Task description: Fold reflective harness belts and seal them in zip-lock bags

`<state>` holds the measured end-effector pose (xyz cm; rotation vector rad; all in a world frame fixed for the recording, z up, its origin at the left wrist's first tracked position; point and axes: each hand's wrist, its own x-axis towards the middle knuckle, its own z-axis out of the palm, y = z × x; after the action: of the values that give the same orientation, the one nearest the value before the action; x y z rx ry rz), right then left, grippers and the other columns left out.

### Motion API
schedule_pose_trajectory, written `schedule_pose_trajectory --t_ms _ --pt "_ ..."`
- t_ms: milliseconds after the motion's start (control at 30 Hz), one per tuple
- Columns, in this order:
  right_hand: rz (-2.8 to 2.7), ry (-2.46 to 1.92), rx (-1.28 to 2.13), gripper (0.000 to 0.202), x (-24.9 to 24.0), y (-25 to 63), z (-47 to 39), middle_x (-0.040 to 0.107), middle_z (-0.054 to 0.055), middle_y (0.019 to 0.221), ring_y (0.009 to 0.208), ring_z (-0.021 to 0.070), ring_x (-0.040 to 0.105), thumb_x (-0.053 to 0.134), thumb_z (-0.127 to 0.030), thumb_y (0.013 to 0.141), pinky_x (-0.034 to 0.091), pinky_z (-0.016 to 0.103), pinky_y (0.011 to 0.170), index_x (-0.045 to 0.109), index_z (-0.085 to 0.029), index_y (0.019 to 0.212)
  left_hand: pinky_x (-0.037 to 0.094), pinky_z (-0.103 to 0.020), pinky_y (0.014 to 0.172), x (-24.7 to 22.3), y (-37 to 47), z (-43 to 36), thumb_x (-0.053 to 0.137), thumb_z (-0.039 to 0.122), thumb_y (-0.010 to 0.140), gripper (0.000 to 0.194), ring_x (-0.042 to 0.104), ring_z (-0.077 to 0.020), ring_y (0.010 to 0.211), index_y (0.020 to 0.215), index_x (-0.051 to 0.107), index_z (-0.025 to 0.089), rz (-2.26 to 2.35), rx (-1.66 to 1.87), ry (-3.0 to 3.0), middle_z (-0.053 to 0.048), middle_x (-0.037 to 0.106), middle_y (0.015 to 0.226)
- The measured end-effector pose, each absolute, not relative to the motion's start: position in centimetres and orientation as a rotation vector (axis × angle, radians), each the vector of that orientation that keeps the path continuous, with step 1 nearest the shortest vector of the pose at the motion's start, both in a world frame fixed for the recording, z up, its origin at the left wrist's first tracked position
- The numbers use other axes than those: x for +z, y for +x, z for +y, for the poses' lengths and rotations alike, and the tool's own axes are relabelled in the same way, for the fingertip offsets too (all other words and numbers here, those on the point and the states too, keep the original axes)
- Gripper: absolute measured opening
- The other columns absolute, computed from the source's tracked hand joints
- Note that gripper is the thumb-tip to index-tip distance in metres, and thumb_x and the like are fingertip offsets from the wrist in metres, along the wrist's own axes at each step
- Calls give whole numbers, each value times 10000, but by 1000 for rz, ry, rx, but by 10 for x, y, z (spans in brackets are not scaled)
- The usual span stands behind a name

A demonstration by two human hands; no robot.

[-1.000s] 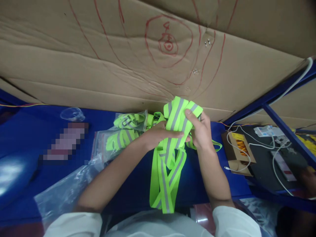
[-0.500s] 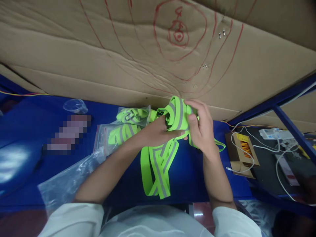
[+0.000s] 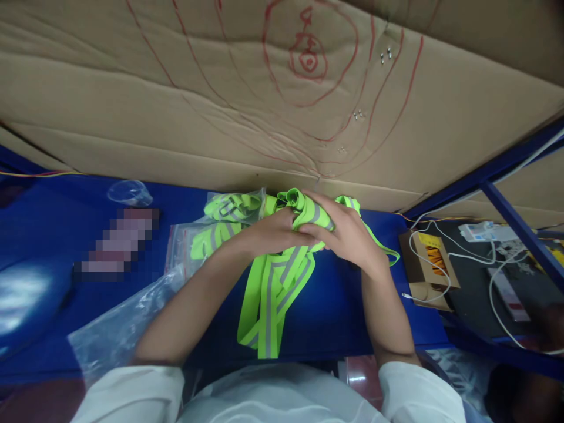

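Left hand (image 3: 284, 233) and right hand (image 3: 352, 236) curl fingers round a lime-green, grey-striped fabric strap (image 3: 285, 269), likely soft, light, best held by its one-o'clock roll (image 3: 315, 215).

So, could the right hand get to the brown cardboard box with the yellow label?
Probably yes: the brown cardboard box looks close, with only a neon-yellow fabric loop between. But the right hand holds a neon-yellow, grey-striped strap, and a white cable crosses the box.

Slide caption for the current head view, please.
Left hand and right hand clasp a partly rolled neon-green strap with grey striping above a blue table, its loops trailing below.
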<state>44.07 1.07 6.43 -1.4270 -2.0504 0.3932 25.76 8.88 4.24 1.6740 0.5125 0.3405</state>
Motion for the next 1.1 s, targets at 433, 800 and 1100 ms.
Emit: schedule_pose_trajectory --t_ms 433,800,1100 --pt "-2150 -1338 728 736 55 461 22 639 99 1456 1296 301 648 755 -527 882 519 410 1082 521 -228 1512 378 -227 545 36 259 85 695 414 843 265 513 -129 586 781 683 157 421 146 1779 24 592 638" --pt "-1915 -1527 506 457 81 468 -1 782 47 1132 1001 278 744 753 -517 900 571 369 886 716 -232 1256 510 -239 860 29 272 84 651 479 952 343 722 -223 1034 1053 806 190 259 133 1720 -39 799 1068" --pt "-1303 -1413 1388 384 68 482 9 777 27 781 635 174 720 869 -526 752 577 267 587 766 -167 840 532 -222 769 24 272 88 745 479 891 329 741 -204 881 1060 815 205 284 115 1751 -29 809 1000"
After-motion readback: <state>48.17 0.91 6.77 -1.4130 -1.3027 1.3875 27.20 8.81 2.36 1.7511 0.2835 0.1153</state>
